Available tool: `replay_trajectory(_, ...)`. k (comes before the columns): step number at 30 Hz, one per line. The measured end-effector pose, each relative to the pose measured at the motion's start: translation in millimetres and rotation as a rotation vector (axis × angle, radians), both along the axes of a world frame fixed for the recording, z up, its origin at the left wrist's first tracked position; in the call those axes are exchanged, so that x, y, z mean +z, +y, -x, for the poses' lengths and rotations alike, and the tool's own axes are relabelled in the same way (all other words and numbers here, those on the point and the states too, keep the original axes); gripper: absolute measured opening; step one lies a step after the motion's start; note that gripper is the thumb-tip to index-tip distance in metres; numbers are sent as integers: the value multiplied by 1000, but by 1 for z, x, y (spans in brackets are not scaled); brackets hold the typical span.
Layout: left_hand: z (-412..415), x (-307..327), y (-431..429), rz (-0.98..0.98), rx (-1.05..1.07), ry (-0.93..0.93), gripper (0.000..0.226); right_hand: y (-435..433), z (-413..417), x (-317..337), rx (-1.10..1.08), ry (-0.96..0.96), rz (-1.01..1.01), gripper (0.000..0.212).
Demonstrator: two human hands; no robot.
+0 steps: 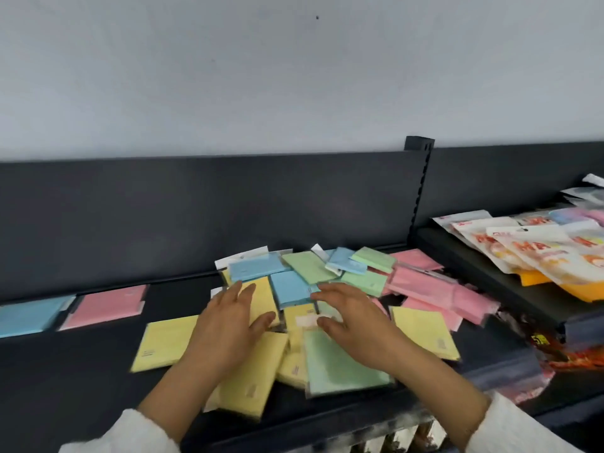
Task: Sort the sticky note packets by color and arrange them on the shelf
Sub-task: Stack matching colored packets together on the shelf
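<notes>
1. The left hand (228,322) and the right hand (356,318) are both over the pile (307,266) in the centre of the frame. Each grip is spread, with fingers nearly straight, and I see nothing pinched. The picture is blurred here.
2. The pile lies on the dark shelf (81,371), with the four colours mixed and overlapping.
3. Yellow packets lie under the left hand and toward the lower left of it. One yellow packet (166,341) lies alone just left of that wrist, so I judge the left hand is nearer for yellow.
4. A large green packet (340,364) lies under the right wrist, its long axis pointing to the top of the frame.
5. At the left edge a blue packet (29,315) and a pink packet (108,305) lie flat side by side, apart from the pile. They seem already sorted.
6. On the right, pink packets (434,289) overlap beside a raised shelf carrying snack bags (529,250).
</notes>
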State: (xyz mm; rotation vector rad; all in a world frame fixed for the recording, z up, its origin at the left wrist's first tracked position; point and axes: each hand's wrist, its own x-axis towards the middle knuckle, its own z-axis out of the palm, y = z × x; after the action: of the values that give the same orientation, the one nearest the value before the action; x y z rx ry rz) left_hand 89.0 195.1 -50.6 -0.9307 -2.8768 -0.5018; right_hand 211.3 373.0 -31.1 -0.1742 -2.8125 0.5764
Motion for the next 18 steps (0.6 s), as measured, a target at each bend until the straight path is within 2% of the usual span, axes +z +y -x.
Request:
replay_trajectory(5,0,-6,33,-32,258,-211,72,70,-12,4,-19,26,-39,43)
replay_trajectory(10,-2,-1,41,-91,396,-246,75,104,-6,0,-56,34,-52,47)
replay_trajectory(16,-1,1,42,-400,457,-347,83,118,8,-9,-170,-96,-142,27)
replay_trajectory(18,-1,0,43,-470,465,-322,84,117,12,-10,-203,-94,-205,25)
